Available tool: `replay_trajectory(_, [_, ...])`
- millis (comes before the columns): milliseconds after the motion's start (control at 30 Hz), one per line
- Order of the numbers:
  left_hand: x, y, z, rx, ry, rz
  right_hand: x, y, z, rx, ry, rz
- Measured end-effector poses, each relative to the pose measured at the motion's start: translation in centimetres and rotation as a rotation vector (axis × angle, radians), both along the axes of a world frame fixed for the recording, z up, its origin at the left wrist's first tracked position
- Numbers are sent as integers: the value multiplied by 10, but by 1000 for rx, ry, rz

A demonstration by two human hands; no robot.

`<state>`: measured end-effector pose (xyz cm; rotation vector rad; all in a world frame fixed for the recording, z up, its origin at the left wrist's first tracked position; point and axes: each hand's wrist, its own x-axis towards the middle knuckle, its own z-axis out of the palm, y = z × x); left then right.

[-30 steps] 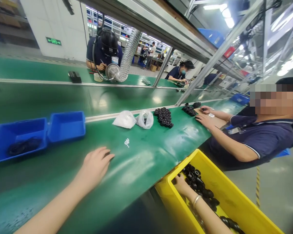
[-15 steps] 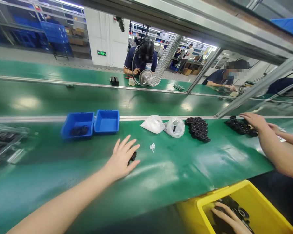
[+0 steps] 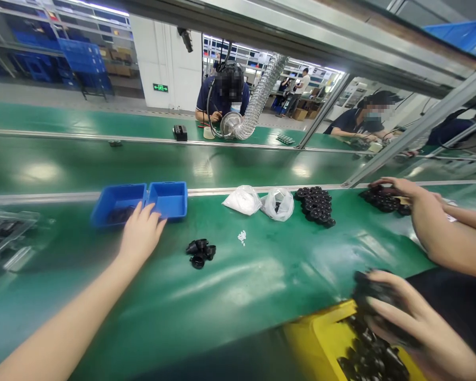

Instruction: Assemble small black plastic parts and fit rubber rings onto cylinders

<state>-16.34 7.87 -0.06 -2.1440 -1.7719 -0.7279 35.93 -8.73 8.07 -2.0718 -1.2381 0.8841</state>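
Observation:
My left hand (image 3: 140,230) reaches to the front of two blue bins, fingers spread and overlapping their rims in view. Dark parts (image 3: 121,214) lie in the left blue bin (image 3: 99,209); the right blue bin (image 3: 170,196) shows a bare floor. A small pile of round black plastic parts (image 3: 198,254) rests on the green mat to the right of that hand. My right hand (image 3: 416,312), blurred, is closed around black plastic parts (image 3: 375,296) above a yellow bin (image 3: 321,338). More black parts (image 3: 373,354) fill the yellow bin.
White bits (image 3: 241,237) lie on the mat before two plastic bags (image 3: 243,201). Behind them sits a cluster of black parts (image 3: 315,206). A co-worker's arm (image 3: 432,227) reaches in at the right. A clear tray (image 3: 8,233) stands far left; a metal post (image 3: 381,143) rises at right.
My left hand has moved left from the small black pile to the blue bins, leaving the pile uncovered. My right hand has risen from inside the yellow bin with black parts in it.

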Motion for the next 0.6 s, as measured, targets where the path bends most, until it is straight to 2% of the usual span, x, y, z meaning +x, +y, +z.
replay_trajectory(67, [0, -2, -1, 25, 17, -18, -56, 36, 10, 89, 135, 193])
replay_trajectory(100, [0, -3, -1, 33, 19, -20, -85, 54, 14, 89, 156, 343])
replay_trajectory(200, [0, -4, -1, 45, 16, -13, -164, 108, 16, 247, 16, 689])
replay_trajectory(267, [0, -4, -1, 38, 33, -4, -203, 141, 8, 316, -38, 843])
replay_trajectory(367, [1, -4, 0, 25, 49, 9, -239, 180, -12, 327, -67, 985])
replay_trajectory(467, [7, -8, 5, 73, -15, 23, -257, 200, -29, 329, -117, 1096])
replay_trajectory(533, [14, -14, 8, 57, -63, -98, -262, 204, -35, 371, -166, 1166])
replay_trajectory(600, [25, -19, 9, -32, -90, -297, -264, 201, -37, 426, -220, 1236])
